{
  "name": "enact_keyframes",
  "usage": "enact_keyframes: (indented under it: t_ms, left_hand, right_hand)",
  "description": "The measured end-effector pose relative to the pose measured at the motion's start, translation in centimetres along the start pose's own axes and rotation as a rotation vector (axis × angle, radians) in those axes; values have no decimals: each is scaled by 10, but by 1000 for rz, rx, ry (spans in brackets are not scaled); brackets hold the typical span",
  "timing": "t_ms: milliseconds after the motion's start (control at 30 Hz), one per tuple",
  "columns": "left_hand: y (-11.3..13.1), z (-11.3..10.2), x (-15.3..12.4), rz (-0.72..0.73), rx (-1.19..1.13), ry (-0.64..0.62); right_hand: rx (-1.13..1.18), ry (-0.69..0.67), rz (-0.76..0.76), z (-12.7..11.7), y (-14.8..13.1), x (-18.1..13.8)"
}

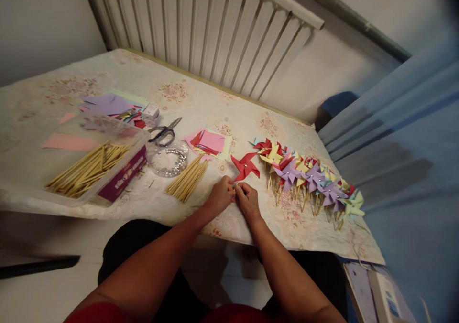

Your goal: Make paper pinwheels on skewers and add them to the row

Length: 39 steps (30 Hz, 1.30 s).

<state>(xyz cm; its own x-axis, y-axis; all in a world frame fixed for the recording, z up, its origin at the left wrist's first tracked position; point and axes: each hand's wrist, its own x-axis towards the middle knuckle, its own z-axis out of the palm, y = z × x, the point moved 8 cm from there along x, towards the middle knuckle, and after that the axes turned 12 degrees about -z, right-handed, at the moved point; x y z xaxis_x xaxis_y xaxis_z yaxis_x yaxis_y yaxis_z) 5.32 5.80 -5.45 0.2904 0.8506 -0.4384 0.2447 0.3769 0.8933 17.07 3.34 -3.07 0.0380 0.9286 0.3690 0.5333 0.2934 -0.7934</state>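
Observation:
Close together at the table's front, my left hand (pixel 221 195) and my right hand (pixel 248 200) meet with bent, closed fingertips. What they pinch is small and mostly hidden by the fingers; I cannot make it out. Just beyond the fingertips is a red paper pinwheel (pixel 245 166) with a shiny dot at its centre. Whether it is attached to what the fingers hold is unclear. A fan of thin wooden sticks (pixel 187 178) lies left of my left hand. Behind it rests a pile of coloured paper pieces (pixel 211 141).
Right of my hands lie rows of finished-looking pinwheels (pixel 289 174) on sticks. To the left are a round clear case of shiny pins (pixel 168 160), scissors (pixel 165 133), a plastic box (pixel 124 174) with sticks, a small white box (pixel 151 113) and paper sheets (pixel 107 104).

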Motion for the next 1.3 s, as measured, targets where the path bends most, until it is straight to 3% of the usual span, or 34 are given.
enact_keyframes:
  t_ms: [1300]
  left_hand:
    - [1,3,3,186,175,17]
  right_hand:
    - [1,2,32,-1,1,0]
